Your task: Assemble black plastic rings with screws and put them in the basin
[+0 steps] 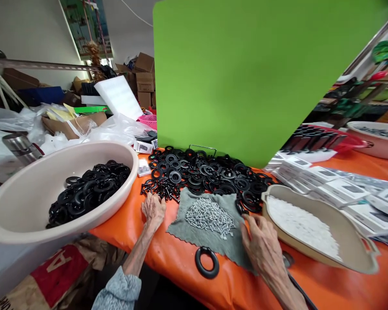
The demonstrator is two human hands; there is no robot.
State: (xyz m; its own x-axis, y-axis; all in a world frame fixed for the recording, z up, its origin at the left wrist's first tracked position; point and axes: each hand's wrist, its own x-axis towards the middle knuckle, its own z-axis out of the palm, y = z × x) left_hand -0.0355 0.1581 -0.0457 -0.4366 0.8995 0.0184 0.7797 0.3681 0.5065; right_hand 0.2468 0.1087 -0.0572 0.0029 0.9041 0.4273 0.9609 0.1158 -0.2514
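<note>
My left hand [153,209] rests with its fingertips on the near edge of a heap of black rubber rings and small black parts [197,172]. My right hand [261,241] lies at the right edge of a grey cloth [187,228], its fingers curled close to the black rings. Whether either hand grips anything is hidden. Silver screws [209,217] form a pile on the cloth. One black ring with a smaller loop [207,262] lies apart on the orange sheet [233,288]. A beige basin [67,148] of black rings stands left, and a beige tray [278,191] of white pieces stands right.
A large green board [245,77] stands behind the heap. White boxes [323,185] are stacked at the right, beside a pale basin [375,137]. Plastic bags [116,129] and cardboard boxes [145,77] fill the back left.
</note>
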